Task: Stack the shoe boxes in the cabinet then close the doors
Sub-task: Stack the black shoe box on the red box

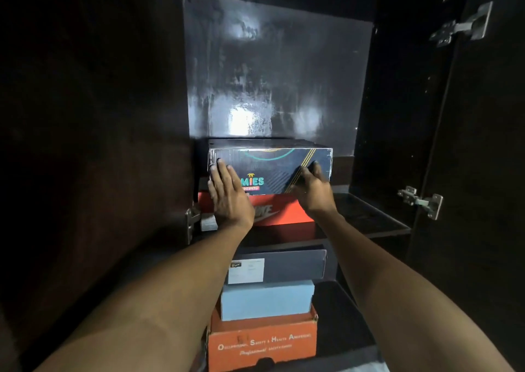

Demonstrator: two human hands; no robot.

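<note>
A dark blue patterned shoe box point(272, 162) sits on top of a red-orange shoe box point(287, 211) on the upper shelf of the dark cabinet. My left hand point(228, 198) lies flat against the blue box's front left, fingers spread. My right hand point(314, 189) presses on its front right with fingers curled at the face. On the shelf below stand a dark grey box point(295, 266), a light blue box point(267, 300) and an orange box point(264, 343), one on top of the other.
Both cabinet doors stand open: the left door point(93, 144) and the right door point(488, 144), with metal hinges point(422, 201) showing. The upper shelf point(369, 218) runs on to the right of the boxes. The glossy back wall point(278, 81) reflects light.
</note>
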